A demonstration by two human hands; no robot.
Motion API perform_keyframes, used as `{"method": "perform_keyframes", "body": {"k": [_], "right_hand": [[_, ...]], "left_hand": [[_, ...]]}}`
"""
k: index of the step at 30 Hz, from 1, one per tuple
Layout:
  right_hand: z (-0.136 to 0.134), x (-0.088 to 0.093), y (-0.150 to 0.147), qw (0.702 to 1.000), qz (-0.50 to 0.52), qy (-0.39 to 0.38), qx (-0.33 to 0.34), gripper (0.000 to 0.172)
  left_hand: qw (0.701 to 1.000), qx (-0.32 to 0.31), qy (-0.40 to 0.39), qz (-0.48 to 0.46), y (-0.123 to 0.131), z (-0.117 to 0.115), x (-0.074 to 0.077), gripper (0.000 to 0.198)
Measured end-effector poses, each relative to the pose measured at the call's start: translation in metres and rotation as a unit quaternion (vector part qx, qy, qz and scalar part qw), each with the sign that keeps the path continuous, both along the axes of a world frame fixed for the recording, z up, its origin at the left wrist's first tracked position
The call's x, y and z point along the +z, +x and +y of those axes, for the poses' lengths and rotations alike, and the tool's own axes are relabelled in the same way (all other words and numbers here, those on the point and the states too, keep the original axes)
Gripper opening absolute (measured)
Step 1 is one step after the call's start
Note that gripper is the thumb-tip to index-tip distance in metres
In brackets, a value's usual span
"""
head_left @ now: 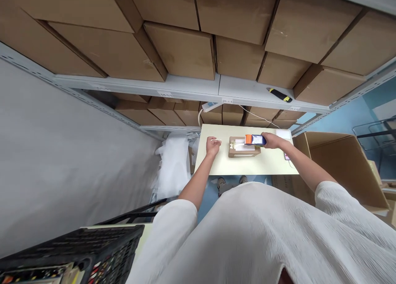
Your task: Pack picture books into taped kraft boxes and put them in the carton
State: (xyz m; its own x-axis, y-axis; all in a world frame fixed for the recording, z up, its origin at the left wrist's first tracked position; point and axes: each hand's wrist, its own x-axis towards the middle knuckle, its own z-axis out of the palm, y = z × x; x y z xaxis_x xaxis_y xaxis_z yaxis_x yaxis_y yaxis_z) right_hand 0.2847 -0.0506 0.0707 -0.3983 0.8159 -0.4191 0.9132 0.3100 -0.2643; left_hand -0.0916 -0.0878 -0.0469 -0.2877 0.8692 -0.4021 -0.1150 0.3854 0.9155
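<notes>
On the cream tabletop (219, 166) lies a small cardboard box (232, 151) with a white label and shiny clear tape at its left end. My right hand (269, 140) grips a tape dispenser (258, 139), blue with an orange front, held over the right part of the box. To the left of the box, apart from it, is my left hand (213, 146). Its fingers are curled together, and a thin white bit shows at their tips, too small to name.
Shelves of cardboard boxes (182, 53) rise behind the table. A yellow-and-black utility knife (280, 95) lies on the shelf edge. Right of the table stands a large open carton (340, 164); left is white packing material (173, 164). A black crate (114, 251) sits at lower left.
</notes>
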Motion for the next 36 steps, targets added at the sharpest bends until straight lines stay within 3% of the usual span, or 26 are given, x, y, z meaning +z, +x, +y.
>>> {"method": "perform_keyframes", "body": {"k": [12,21,26,31,34,36], "right_hand": [[-0.004,0.011,-0.026,0.996,-0.089,-0.006,0.009,0.040],[-0.009,0.021,-0.036,0.992,-0.128,-0.013,-0.001,0.037],[-0.012,0.021,-0.036,0.991,-0.132,-0.009,-0.003,0.039],[-0.013,0.022,-0.035,0.992,-0.123,-0.012,0.006,0.043],[-0.013,0.021,-0.038,0.991,-0.129,-0.025,-0.006,0.050],[-0.013,0.021,-0.042,0.990,-0.137,-0.028,-0.010,0.049]], "left_hand": [[0.999,0.004,-0.032,0.001,0.022,-0.005,-0.056,0.038],[0.997,-0.056,-0.047,0.010,0.054,-0.005,-0.073,0.043],[0.996,-0.057,-0.037,0.049,0.048,-0.012,-0.075,0.048],[0.988,-0.142,0.016,0.065,0.044,-0.016,-0.061,0.045],[0.948,-0.223,0.115,0.194,0.047,-0.013,-0.041,0.055],[0.890,-0.321,0.186,0.263,0.051,-0.011,-0.027,0.060]]}}
